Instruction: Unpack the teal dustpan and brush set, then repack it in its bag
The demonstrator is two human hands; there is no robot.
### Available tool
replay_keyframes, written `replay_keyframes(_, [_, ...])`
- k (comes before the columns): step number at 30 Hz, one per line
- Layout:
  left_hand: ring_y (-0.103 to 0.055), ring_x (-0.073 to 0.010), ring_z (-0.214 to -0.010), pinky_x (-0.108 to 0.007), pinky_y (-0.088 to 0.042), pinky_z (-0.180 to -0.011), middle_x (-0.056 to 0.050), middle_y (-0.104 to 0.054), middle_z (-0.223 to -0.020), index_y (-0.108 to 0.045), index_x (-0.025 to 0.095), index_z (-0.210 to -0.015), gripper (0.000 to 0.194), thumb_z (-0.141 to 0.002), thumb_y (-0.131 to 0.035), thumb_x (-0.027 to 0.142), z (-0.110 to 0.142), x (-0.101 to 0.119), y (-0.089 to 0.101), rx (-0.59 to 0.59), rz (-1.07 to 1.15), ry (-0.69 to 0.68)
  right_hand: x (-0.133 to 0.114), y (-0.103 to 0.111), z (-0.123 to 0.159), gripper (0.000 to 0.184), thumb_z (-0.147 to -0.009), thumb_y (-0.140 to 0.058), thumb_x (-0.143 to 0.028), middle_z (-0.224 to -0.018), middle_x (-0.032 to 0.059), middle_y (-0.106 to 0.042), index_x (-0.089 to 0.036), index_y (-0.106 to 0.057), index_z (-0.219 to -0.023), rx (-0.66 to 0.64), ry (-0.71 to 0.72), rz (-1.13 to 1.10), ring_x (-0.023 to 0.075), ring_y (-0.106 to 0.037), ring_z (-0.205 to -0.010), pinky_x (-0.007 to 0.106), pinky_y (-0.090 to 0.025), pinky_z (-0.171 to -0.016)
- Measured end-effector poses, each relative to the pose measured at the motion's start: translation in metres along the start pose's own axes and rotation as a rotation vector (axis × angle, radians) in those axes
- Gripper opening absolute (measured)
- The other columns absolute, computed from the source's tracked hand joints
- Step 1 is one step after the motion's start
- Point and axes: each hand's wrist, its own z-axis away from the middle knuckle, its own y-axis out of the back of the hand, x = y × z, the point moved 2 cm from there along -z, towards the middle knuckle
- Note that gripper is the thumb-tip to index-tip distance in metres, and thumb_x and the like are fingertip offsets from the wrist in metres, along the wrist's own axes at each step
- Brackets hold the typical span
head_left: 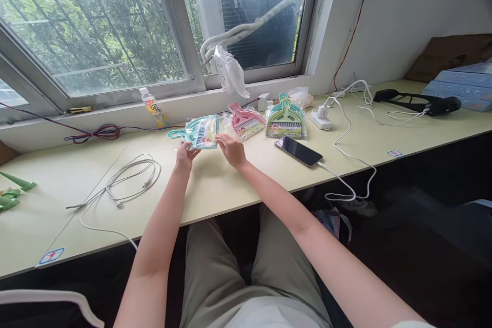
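Between my hands is a teal mini dustpan and brush set (200, 132) in clear wrapping, tilted just above the table, its handle pointing left. My left hand (185, 156) grips its lower left side, thumb on top and fingers beneath. At its right edge, my right hand (231, 150) pinches the wrapping by the printed card. A pink dustpan and brush set (247, 124), also wrapped, lies just beyond my right hand. Farther right, several green and teal wrapped sets (286, 120) lie stacked.
A phone (299, 151) on a charging cable lies right of my hands. Looped grey cable (130, 179) is at left. By the window stand a drink bottle (154, 107) and a white bag (229, 72). A power strip (321, 119) and black headset (418, 101) are at right.
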Motion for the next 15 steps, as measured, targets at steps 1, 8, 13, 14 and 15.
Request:
replay_keyframes(1, [-0.066,-0.0108,-0.068,-0.027,-0.06,-0.076,0.0,-0.07,-0.093,-0.059,0.022,-0.102,0.028,-0.075,-0.058,0.013,-0.001,0.0,0.002,0.009,-0.018,0.005,0.003,0.0,-0.002,0.029,-0.105,-0.045,-0.03,-0.129,0.0056,-0.068,-0.024,-0.067,-0.123,0.017,-0.056,-0.049,0.0192,-0.068,-0.108,0.026,-0.053,-0.09])
replay_keyframes(8, [-0.068,-0.0171,-0.075,-0.037,-0.06,-0.08,-0.004,-0.069,-0.096,-0.06,0.022,-0.117,0.046,-0.072,-0.068,0.028,-0.001,0.001,0.003,-0.18,-0.201,-0.072,0.03,-0.015,-0.014,0.016,-0.094,-0.062,-0.031,-0.094,0.004,-0.068,-0.02,-0.063,-0.105,0.055,-0.532,-0.627,0.0158,-0.065,-0.083,0.031,-0.06,-0.083])
replay_keyframes(13, [-0.069,-0.0196,-0.086,-0.042,-0.06,-0.086,-0.005,-0.069,-0.107,-0.054,0.024,-0.131,0.066,-0.069,-0.073,0.029,0.008,0.002,-0.001,-0.313,-0.193,-0.089,0.041,-0.017,-0.014,0.032,-0.083,-0.073,-0.015,-0.089,-0.0003,-0.067,-0.021,-0.054,-0.109,0.153,-0.758,-0.949,0.013,-0.068,-0.085,0.032,-0.06,-0.089])
replay_keyframes(14, [-0.069,-0.0191,-0.086,-0.041,-0.06,-0.086,-0.005,-0.069,-0.107,-0.053,0.025,-0.133,0.068,-0.068,-0.073,0.029,0.009,0.002,-0.001,-0.324,-0.196,-0.084,0.042,-0.017,-0.014,0.031,-0.083,-0.072,-0.013,-0.09,0.0002,-0.067,-0.021,-0.054,-0.107,0.151,-0.768,-0.99,0.0129,-0.068,-0.088,0.032,-0.059,-0.092])
replay_keyframes(15, [-0.069,-0.0182,-0.084,-0.04,-0.06,-0.085,-0.004,-0.069,-0.107,-0.053,0.025,-0.135,0.07,-0.068,-0.074,0.029,0.009,0.002,-0.001,-0.339,-0.203,-0.073,0.042,-0.016,-0.015,0.028,-0.084,-0.07,-0.012,-0.092,0.0008,-0.068,-0.02,-0.053,-0.105,0.144,-0.776,-1.027,0.0129,-0.069,-0.089,0.032,-0.059,-0.094])
